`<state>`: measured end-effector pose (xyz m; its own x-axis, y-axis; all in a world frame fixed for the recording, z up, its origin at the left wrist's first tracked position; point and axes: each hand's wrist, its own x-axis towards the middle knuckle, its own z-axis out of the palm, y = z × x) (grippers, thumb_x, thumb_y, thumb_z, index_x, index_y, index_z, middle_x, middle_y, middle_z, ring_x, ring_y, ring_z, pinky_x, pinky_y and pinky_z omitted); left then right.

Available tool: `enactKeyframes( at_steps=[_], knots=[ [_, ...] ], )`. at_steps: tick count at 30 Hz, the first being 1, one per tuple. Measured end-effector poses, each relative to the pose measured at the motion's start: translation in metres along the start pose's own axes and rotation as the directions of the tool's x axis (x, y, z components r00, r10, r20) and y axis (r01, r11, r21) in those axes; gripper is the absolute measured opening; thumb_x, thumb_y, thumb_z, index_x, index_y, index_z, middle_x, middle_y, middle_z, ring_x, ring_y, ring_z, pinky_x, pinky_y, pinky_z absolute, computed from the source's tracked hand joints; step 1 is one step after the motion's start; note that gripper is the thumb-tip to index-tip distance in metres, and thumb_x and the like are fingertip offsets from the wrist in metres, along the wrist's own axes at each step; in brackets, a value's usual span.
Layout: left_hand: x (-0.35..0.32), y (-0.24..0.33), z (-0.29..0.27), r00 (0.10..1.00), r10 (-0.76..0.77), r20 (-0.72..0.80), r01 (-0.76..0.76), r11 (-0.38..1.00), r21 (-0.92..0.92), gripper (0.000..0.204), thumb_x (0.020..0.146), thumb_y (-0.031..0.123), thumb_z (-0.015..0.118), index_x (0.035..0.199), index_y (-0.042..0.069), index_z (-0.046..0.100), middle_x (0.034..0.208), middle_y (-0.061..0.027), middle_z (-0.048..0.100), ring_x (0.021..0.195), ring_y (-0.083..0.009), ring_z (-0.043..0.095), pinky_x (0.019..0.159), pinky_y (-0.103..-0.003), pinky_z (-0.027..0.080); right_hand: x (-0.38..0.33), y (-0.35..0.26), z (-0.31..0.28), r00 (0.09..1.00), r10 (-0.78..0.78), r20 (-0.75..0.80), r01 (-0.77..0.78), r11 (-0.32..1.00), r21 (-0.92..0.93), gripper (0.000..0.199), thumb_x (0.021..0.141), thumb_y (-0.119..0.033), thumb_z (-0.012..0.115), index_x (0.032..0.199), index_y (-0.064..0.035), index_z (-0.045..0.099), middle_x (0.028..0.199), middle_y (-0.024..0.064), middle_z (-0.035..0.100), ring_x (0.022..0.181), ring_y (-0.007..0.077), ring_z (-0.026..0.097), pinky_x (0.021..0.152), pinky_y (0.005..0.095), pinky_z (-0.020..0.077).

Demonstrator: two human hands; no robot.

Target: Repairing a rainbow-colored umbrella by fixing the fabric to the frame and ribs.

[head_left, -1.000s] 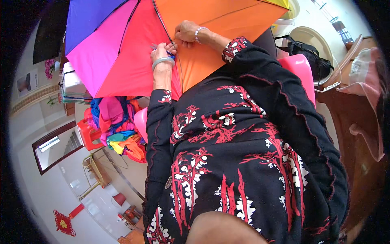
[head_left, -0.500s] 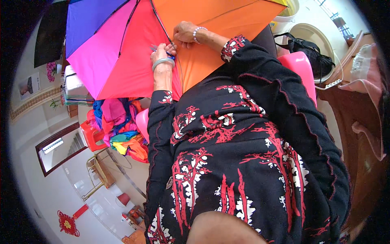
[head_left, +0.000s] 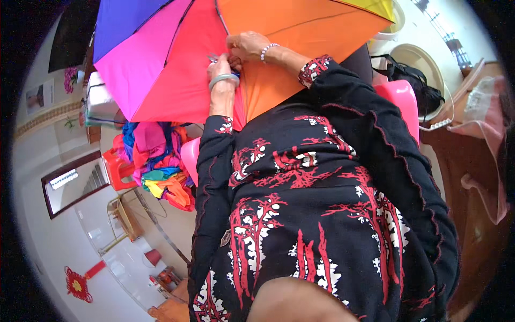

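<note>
An open umbrella with blue, pink, red, orange and yellow panels spreads in front of me, its dark ribs facing up. My left hand, with a pale bangle on the wrist, is closed at the seam between the red and orange panels. Small scissors stick out of it, metal tips showing and a bit of blue by the palm. Against it, my right hand, wearing a beaded bracelet, pinches the umbrella along the same rib. Both sets of fingertips meet there, and what lies exactly between them is hidden.
A heap of colourful folded fabric lies on a red stool to the left. On the right stand a pink chair, a black bag on a pale bucket, and a brown wooden surface.
The view has shifted slightly, so the umbrella and hands appear a little farther right. My right hand has come closer over the left fingertips, still at the same rib.
</note>
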<state>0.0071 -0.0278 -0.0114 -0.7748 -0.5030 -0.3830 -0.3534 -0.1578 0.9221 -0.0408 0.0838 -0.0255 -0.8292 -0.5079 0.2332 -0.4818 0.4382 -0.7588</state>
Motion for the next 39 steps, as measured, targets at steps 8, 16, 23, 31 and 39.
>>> enactKeyframes(
  at_steps=[8, 16, 23, 31, 39],
  knots=[
    [-0.021, 0.016, 0.012, 0.968, 0.094, -0.233, -0.012, 0.943, 0.332, 0.017, 0.075, 0.013, 0.049, 0.066, -0.001, 0.053, 0.056, -0.0120, 0.057, 0.042, -0.0211, 0.056, 0.037, -0.031, 0.042, 0.013, -0.017, -0.002, 0.983, -0.030, 0.182, 0.082, 0.954, -0.288, 0.020, 0.075, -0.023, 0.048, 0.085, -0.0070, 0.055, 0.082, 0.0175, 0.059, 0.082, 0.0328, 0.057, 0.069, 0.0416, 0.0456],
    [-0.010, 0.002, 0.003, 0.989, 0.073, -0.131, -0.084, 0.993, -0.082, 0.019, 0.077, 0.012, 0.045, 0.074, -0.006, 0.050, 0.061, -0.0163, 0.058, 0.042, -0.0222, 0.056, 0.033, -0.029, 0.044, 0.017, 0.004, 0.003, 0.995, -0.103, -0.005, 0.101, 0.977, -0.191, 0.017, 0.077, -0.019, 0.049, 0.083, -0.0041, 0.054, 0.071, 0.0153, 0.060, 0.068, 0.0306, 0.059, 0.058, 0.0387, 0.0478],
    [0.013, -0.014, 0.003, 0.996, -0.049, -0.074, 0.027, 0.961, -0.274, 0.023, 0.081, 0.013, 0.040, 0.080, -0.008, 0.047, 0.064, -0.0193, 0.058, 0.042, -0.0230, 0.056, 0.030, -0.026, 0.043, 0.006, 0.022, -0.010, 0.991, 0.136, 0.013, -0.136, 0.982, 0.130, 0.017, 0.077, -0.016, 0.048, 0.081, -0.0021, 0.057, 0.062, 0.0119, 0.059, 0.054, 0.0219, 0.059, 0.050, 0.0324, 0.0474],
    [0.007, -0.007, 0.002, 0.994, -0.113, -0.014, 0.106, 0.967, -0.230, 0.027, 0.083, 0.015, 0.038, 0.079, -0.010, 0.049, 0.064, -0.0197, 0.058, 0.040, -0.0222, 0.055, 0.029, -0.026, 0.043, 0.004, 0.026, -0.008, 0.983, 0.177, 0.052, -0.182, 0.977, 0.110, 0.019, 0.073, -0.019, 0.049, 0.080, -0.0062, 0.062, 0.071, 0.0148, 0.061, 0.067, 0.0275, 0.060, 0.063, 0.0369, 0.0477],
    [0.002, -0.005, 0.003, 0.995, -0.091, -0.036, 0.083, 0.978, -0.191, 0.024, 0.082, 0.013, 0.040, 0.080, -0.010, 0.048, 0.065, -0.0188, 0.059, 0.041, -0.0224, 0.055, 0.029, -0.026, 0.043, 0.002, 0.024, -0.007, 0.992, 0.124, 0.023, -0.125, 0.991, 0.044, 0.019, 0.072, -0.019, 0.049, 0.079, -0.0092, 0.063, 0.073, 0.0143, 0.061, 0.068, 0.0283, 0.060, 0.065, 0.0370, 0.0469]
  ],
)
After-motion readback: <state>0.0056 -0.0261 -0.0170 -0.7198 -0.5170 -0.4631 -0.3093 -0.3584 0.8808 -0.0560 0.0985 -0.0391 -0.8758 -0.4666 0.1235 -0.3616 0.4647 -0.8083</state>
